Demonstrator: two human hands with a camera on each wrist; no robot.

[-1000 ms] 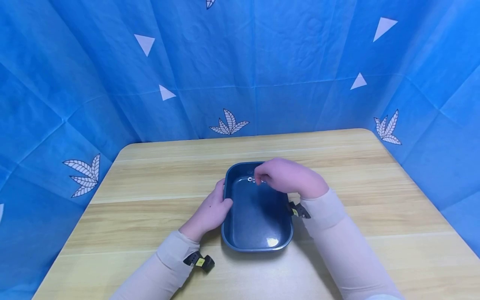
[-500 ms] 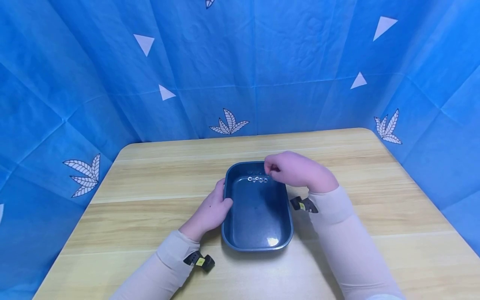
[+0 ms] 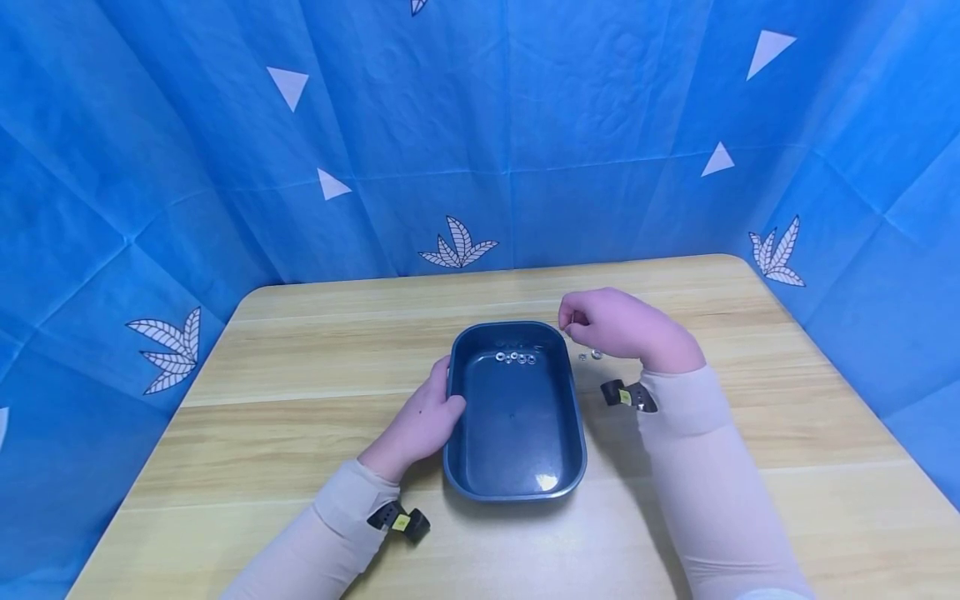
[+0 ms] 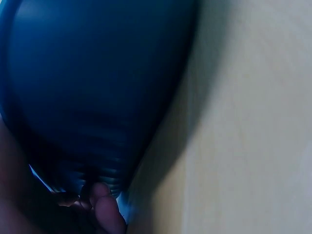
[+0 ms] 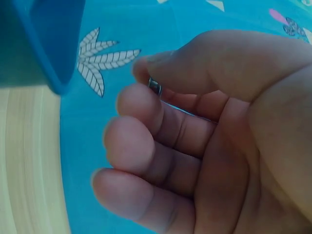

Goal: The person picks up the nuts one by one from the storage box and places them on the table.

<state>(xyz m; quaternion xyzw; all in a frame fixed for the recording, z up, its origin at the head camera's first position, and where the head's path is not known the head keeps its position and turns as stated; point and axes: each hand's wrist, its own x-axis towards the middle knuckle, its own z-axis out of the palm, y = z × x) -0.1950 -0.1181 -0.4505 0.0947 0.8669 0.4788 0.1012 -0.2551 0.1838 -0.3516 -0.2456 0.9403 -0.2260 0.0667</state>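
A dark blue tray (image 3: 517, 437) stands on the wooden table, and several small metal nuts (image 3: 514, 357) lie in a row near its far end. My left hand (image 3: 423, 417) grips its left rim, thumb over the edge; the left wrist view shows fingertips (image 4: 106, 207) against the outer wall. Just beyond the far right corner, my right hand (image 3: 618, 325) hovers over the table. Between its thumb and fingertips it pinches a small shiny metal piece (image 5: 155, 87), which looks like a nut; the head view hides this piece.
Two more small metal pieces, a smaller one (image 3: 582, 357) and a larger nut (image 3: 597, 354), lie on the table (image 3: 315, 450) right of the tray, below my right hand. A blue patterned cloth (image 3: 600, 125) hangs behind the table and at both sides.
My right hand has moved from above the tray's far end out to the right, past the rim. The nuts it covered now show. My left hand and the tray have stayed still.
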